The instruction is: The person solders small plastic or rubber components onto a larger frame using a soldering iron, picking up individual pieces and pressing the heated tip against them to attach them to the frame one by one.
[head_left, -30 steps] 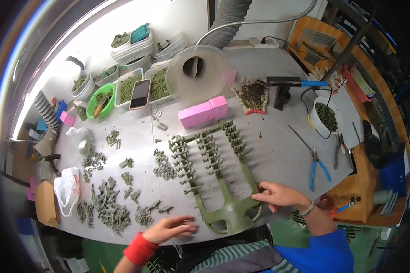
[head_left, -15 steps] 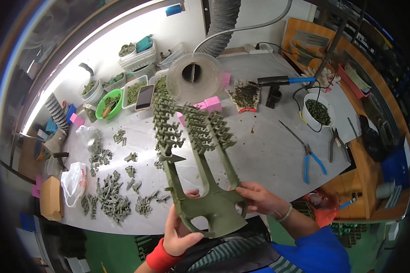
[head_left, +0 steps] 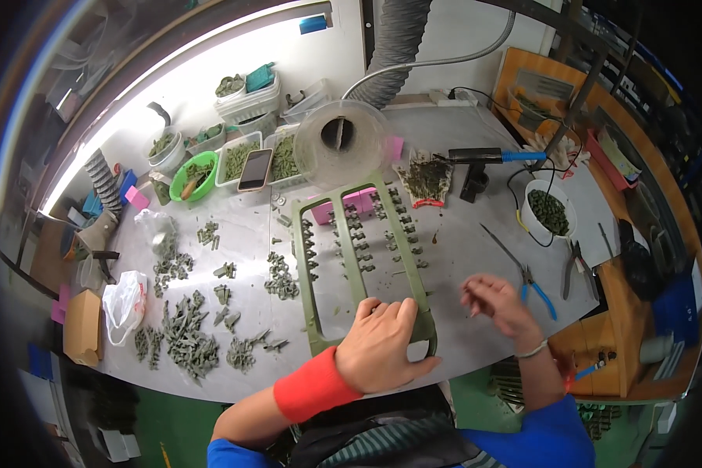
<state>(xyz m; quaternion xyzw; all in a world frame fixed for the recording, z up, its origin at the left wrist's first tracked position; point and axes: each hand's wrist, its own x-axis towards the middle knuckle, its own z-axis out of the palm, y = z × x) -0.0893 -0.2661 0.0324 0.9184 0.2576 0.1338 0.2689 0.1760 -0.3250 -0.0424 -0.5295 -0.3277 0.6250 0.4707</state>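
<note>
A long olive-green plastic rack (head_left: 310,290) lies on the grey table before me, with three parallel bars joined at both ends. Rows of small dark green parts (head_left: 353,234) hang along its bars. Its far end rests over pink blocks (head_left: 364,203). My left hand (head_left: 378,343), above a red wristband, is closed over the rack's near end. To the right of the rack, my right hand (head_left: 501,306) is raised over the table, apart from it. Its fingers are loosely bent and hold nothing that I can see.
Piles of small green parts (head_left: 189,335) lie on the left, beside a white plastic bag (head_left: 125,308). Behind stand a green bowl (head_left: 210,187), a phone (head_left: 255,169) and a clear funnel-shaped hood (head_left: 374,144). Blue-handled pliers (head_left: 540,295) and a white bucket (head_left: 532,204) are at right.
The rack has been turned over and lowered from my two hands to the table, over the pink blocks. My right hand has let go and moved right; my left hand now grips its near end.
</note>
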